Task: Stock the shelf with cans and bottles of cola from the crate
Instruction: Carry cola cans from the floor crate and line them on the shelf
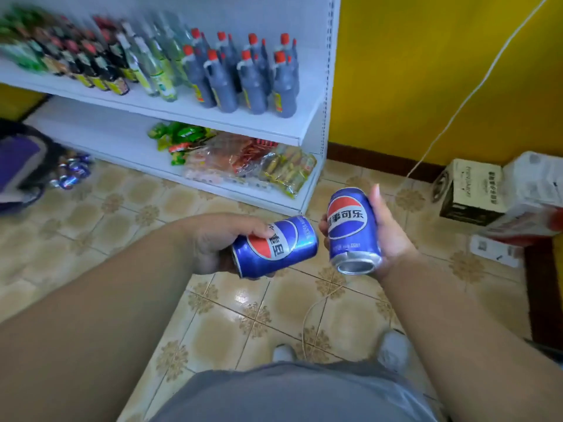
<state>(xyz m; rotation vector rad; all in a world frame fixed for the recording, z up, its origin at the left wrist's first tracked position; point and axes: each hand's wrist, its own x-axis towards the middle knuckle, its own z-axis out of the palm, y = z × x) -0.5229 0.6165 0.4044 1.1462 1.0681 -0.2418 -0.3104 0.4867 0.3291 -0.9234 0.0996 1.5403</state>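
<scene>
**A:** How far along are you? Start with the shelf (213, 117).

**B:** The white shelf runs from far left to the middle. Its upper board holds sauce and vinegar bottles (240, 77), and its lower board holds snack packets (243, 166) at the right end. I see no cola on either board, so by my reading the stocking is barely begun, or its results lie out of view.

**A:** And the stock you draw from?

**B:** At the far left a dark container (21, 166), blurred, is probably your crate, though I can't say for sure. More blue cans (73, 173) lie just beside it on the floor. No cola bottles show anywhere.

**A:** What are you holding?

**B:** Two cans, near the middle, above the tiled floor and well apart from the shelf. Your left hand (213, 239) curls around the left can (274, 246), which lies nearly on its side. Your right hand (387, 236) grips the right can (350, 229), roughly upright, its silver end towards you.

**A:** Their look?

**B:** Blue, glossy, a red, white and blue roundel with white lettering. The left can's wall looks slightly creased.
</scene>
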